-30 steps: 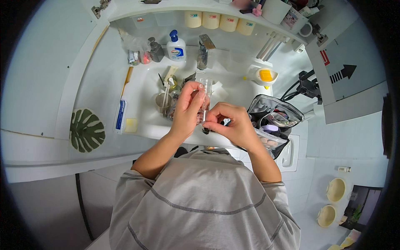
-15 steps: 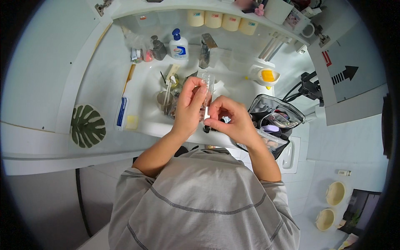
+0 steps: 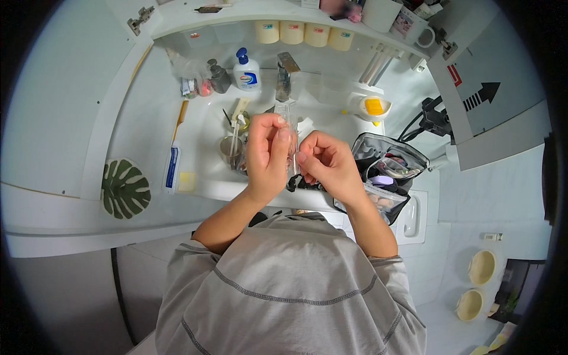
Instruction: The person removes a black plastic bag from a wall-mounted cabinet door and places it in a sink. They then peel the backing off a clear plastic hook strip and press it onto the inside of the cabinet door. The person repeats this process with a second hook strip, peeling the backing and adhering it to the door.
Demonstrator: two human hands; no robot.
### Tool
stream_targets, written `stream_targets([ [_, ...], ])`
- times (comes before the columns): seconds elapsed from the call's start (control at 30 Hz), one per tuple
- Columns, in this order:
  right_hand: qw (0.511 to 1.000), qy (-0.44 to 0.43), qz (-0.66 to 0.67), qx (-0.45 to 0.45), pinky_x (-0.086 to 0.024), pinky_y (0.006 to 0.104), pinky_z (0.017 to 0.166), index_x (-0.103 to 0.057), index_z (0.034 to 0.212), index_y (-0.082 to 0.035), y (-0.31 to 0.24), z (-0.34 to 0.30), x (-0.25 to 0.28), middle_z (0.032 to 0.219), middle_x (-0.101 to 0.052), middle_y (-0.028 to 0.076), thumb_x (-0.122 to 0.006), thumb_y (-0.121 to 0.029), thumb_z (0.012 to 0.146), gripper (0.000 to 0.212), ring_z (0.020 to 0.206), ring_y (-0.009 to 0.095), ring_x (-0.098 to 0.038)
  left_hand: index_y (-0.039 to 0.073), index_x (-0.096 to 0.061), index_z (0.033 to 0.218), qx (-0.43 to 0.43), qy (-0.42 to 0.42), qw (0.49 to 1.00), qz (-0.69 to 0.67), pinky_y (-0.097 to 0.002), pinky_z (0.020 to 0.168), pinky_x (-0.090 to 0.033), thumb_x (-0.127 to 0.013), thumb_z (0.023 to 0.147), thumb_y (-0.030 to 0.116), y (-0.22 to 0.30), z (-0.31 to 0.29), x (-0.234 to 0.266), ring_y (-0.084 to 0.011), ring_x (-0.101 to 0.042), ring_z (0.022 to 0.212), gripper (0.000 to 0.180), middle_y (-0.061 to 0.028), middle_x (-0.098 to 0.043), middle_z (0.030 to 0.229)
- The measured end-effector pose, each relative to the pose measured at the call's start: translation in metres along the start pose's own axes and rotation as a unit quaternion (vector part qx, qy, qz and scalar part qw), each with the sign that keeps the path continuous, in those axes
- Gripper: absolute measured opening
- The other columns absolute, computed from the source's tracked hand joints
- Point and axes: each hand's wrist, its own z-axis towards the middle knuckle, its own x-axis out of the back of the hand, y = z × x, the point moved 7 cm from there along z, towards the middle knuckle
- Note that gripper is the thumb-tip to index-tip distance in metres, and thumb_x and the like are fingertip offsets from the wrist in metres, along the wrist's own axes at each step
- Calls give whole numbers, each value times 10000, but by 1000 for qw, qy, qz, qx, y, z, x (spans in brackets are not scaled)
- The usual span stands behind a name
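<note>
Over the front of the white sink [image 3: 222,188], my left hand [image 3: 266,157] is closed around a slim clear plastic case [image 3: 289,111], held upright between thumb and fingers. Its upper end shows beyond my fingertips; small dark contents inside are hard to make out. Close beside it, my right hand [image 3: 332,163] is closed in a pinch at the case's lower right edge. A thin pale strip runs by those fingertips, and I cannot tell whether it belongs to the case. Under the hands lies a crumpled black thing [image 3: 291,183]. A cup [image 3: 228,148] with slim-handled tools stands left of my left hand.
An open black-and-grey toiletry bag [image 3: 384,163] sits at the right rim. Behind are the faucet [image 3: 284,86], a white soap bottle [image 3: 247,76] with blue pump, and a dish with a yellow block [image 3: 374,106]. A blue-and-white box [image 3: 171,168] lies left; cream cups [image 3: 291,34] hang above.
The whole view has shifted slightly. My left hand still holds the case; my right fingers have drawn tighter together at its lower edge, with the thumb tip higher.
</note>
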Motion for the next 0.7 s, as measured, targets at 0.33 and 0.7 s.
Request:
stream_targets([
  [0.33, 1000, -1, 23, -5, -399, 164, 466, -525, 761, -42, -3, -1, -2, 631, -541, -28, -613, -79, 828, 116, 521, 24, -486, 32, -380, 995, -51, -16, 998, 36, -220, 528, -360, -409, 913, 70, 9, 1, -1, -81, -410, 587, 95, -44, -456, 722],
  [0.7, 998, -16, 62, 10, -418, 167, 480, -539, 778, -37, -7, 1, -4, 633, -548, -16, -622, -99, 830, 116, 529, 28, -494, 29, -375, 989, -67, -6, 998, 6, -218, 514, -352, -404, 913, 72, 18, 9, -4, -80, -402, 572, 92, -42, -441, 715],
])
